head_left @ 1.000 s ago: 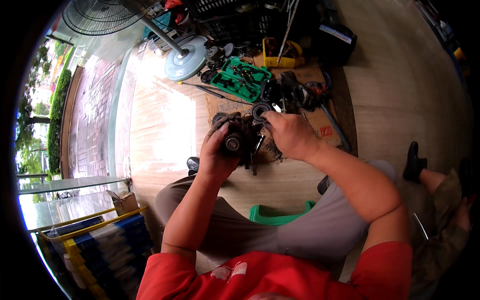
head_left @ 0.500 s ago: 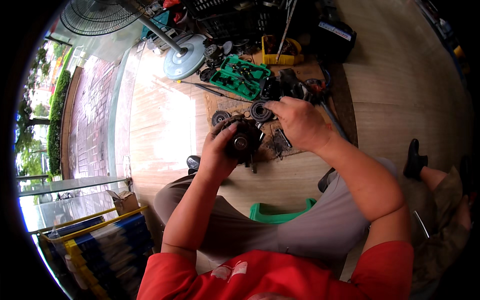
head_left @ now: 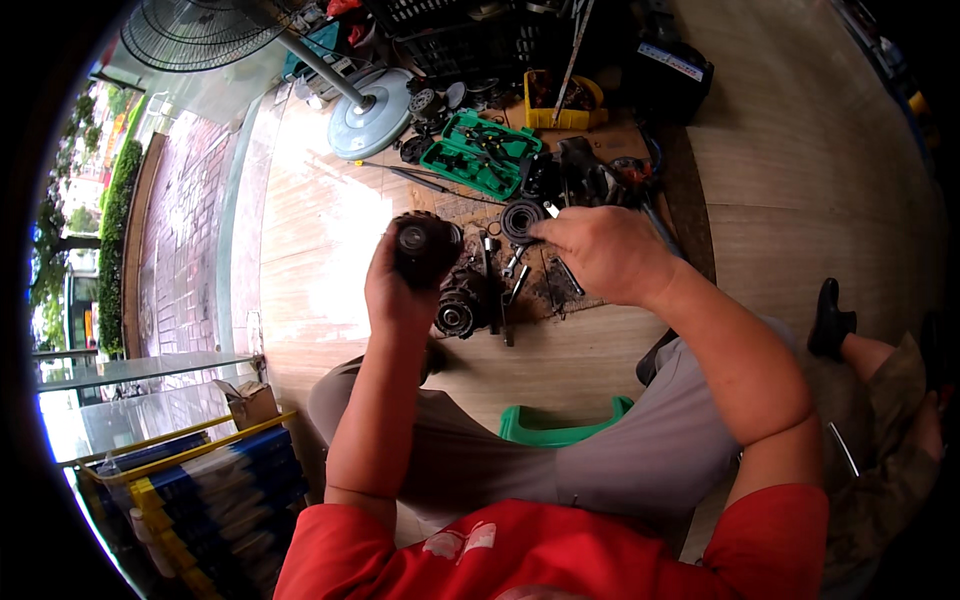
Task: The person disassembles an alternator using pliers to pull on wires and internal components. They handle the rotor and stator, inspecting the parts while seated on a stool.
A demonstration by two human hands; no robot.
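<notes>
A greasy, dark round machine part (head_left: 424, 248) with a metal hub in its face is gripped in my left hand (head_left: 388, 290), raised above the floor. My right hand (head_left: 610, 250) is closed, with its thumb and fingertips beside a dark grooved ring, like a pulley (head_left: 521, 220). Whatever those fingertips pinch is hidden. A pale metal tip (head_left: 551, 209) shows just past the knuckles. Below and between my hands lies another toothed dark machine part (head_left: 458, 312). Next to it are a socket tool (head_left: 488, 258), a wrench (head_left: 513, 262) and a metal rod (head_left: 520, 284).
An open green tool case (head_left: 482, 155) lies on the oil-stained cardboard (head_left: 600, 300). Behind it are a yellow bin (head_left: 566, 105) and a black crate (head_left: 455, 55). A fan base (head_left: 365, 125) stands back left. A green stool (head_left: 560, 428) is between my legs; another person's foot (head_left: 830, 320) is at right.
My left hand has moved left with the round part and turned it, uncovering the toothed part and tools below. My right hand has shifted slightly down and right.
</notes>
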